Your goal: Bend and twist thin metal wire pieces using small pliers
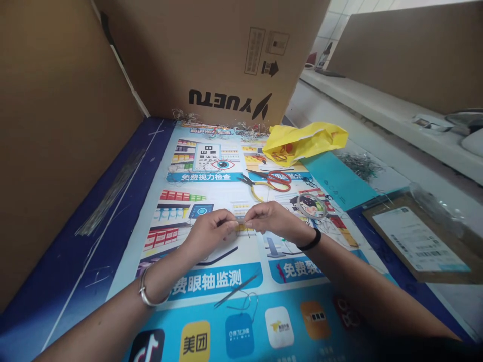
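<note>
My left hand (pixel 212 230) and my right hand (pixel 278 222) meet fingertip to fingertip over the printed sheet (pixel 226 236). Both are closed in a pinch on a short piece of thin wire (pixel 241 222), whose exact shape is too small to make out. Just beyond my fingers lie red-handled scissors (pixel 279 180) and yellow-handled pliers (pixel 253 188). Nearer to me, tweezers (pixel 236 290) rest on the sheet beside a loose curl of wire (pixel 247 301). A coil of wire (pixel 311 206) lies right of my right hand.
Straight wires (pixel 109 198) lie in a bundle at left. At the back right are a yellow bag (pixel 305 143), a turquoise card (pixel 341 183) and tangled wire scraps (pixel 358 167). A labelled parcel (pixel 422 241) sits at right. Cardboard walls (pixel 211 55) stand behind and left.
</note>
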A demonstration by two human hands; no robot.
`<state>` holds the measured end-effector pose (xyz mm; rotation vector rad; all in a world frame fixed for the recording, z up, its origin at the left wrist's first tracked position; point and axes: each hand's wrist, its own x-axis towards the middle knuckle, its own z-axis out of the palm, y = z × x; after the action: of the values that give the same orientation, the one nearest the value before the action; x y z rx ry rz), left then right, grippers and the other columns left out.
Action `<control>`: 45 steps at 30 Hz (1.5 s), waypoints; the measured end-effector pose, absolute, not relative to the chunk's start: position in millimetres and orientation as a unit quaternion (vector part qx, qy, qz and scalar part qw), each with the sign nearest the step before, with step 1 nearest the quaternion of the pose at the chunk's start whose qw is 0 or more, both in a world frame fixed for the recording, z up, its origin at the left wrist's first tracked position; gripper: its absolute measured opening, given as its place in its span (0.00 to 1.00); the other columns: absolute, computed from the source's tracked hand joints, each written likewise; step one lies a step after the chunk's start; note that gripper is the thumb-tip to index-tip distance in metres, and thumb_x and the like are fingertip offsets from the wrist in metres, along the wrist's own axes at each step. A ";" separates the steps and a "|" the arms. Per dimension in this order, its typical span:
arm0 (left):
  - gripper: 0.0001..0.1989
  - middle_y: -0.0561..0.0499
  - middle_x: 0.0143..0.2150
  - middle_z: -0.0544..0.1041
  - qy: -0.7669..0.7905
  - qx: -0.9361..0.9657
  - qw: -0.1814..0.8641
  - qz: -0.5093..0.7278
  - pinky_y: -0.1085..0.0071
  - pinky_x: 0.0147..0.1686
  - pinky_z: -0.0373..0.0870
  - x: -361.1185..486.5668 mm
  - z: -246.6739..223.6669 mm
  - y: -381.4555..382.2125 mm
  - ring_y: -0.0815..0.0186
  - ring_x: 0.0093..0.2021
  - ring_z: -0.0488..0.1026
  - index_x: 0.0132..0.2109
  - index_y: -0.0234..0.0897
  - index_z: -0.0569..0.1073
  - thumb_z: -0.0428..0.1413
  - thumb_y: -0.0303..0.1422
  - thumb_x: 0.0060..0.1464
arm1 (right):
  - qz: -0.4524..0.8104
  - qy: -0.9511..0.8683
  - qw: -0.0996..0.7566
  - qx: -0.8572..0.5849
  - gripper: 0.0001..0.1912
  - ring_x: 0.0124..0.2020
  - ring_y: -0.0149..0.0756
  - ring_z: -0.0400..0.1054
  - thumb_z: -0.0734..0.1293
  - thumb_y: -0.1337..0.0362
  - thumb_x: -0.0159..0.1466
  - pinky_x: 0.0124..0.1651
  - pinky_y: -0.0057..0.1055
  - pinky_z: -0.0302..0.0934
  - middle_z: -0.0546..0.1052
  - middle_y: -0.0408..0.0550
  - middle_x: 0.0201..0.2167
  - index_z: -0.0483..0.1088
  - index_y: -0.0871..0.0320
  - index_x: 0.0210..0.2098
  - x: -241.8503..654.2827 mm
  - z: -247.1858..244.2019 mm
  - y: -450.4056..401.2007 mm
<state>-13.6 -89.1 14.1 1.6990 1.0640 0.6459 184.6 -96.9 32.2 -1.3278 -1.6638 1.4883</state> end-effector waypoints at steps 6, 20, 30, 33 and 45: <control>0.07 0.58 0.19 0.67 0.445 0.648 0.544 0.294 0.78 0.22 0.59 -9.8 8.7 -91.8 0.75 0.19 0.62 0.29 0.36 0.69 0.53 0.35 0.51 | 0.621 -0.508 0.349 -0.485 0.11 0.17 0.25 0.63 0.70 0.58 0.51 0.22 0.23 0.55 0.70 0.39 0.16 0.71 0.61 0.27 178.3 16.7 -104.9; 0.08 0.60 0.16 0.62 0.452 0.601 0.573 0.326 0.78 0.19 0.54 -0.6 8.9 -100.8 0.75 0.17 0.57 0.27 0.36 0.65 0.53 0.35 0.50 | 0.664 -0.401 0.439 -0.454 0.12 0.20 0.26 0.65 0.72 0.59 0.48 0.27 0.26 0.60 0.72 0.40 0.18 0.70 0.60 0.26 163.9 5.9 -115.3; 0.05 0.56 0.25 0.71 0.498 0.709 0.414 0.279 0.76 0.25 0.59 -18.5 11.8 -82.2 0.73 0.24 0.65 0.31 0.37 0.69 0.53 0.34 0.50 | 0.391 -0.623 0.401 -0.547 0.12 0.26 0.30 0.65 0.64 0.55 0.58 0.30 0.27 0.60 0.73 0.43 0.24 0.72 0.57 0.31 182.7 15.8 -105.1; 0.05 0.56 0.25 0.73 0.520 0.750 0.330 0.241 0.75 0.26 0.59 -19.9 8.9 -80.4 0.71 0.26 0.67 0.30 0.38 0.70 0.52 0.33 0.51 | 0.290 -0.656 0.394 -0.575 0.10 0.30 0.32 0.67 0.63 0.58 0.59 0.33 0.28 0.59 0.75 0.44 0.27 0.72 0.57 0.30 189.9 10.1 -100.0; 0.08 0.54 0.27 0.75 0.540 0.805 0.201 0.141 0.74 0.26 0.58 -18.6 6.4 -81.8 0.68 0.27 0.69 0.32 0.41 0.71 0.49 0.35 0.54 | 0.221 -0.775 0.380 -0.454 0.09 0.30 0.31 0.64 0.61 0.74 0.51 0.32 0.28 0.59 0.70 0.46 0.28 0.71 0.58 0.28 196.3 -8.9 -100.6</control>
<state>-18.6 -81.8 6.4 2.2480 1.5084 0.3951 196.3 -100.6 -8.9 -1.1601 -1.9793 0.5654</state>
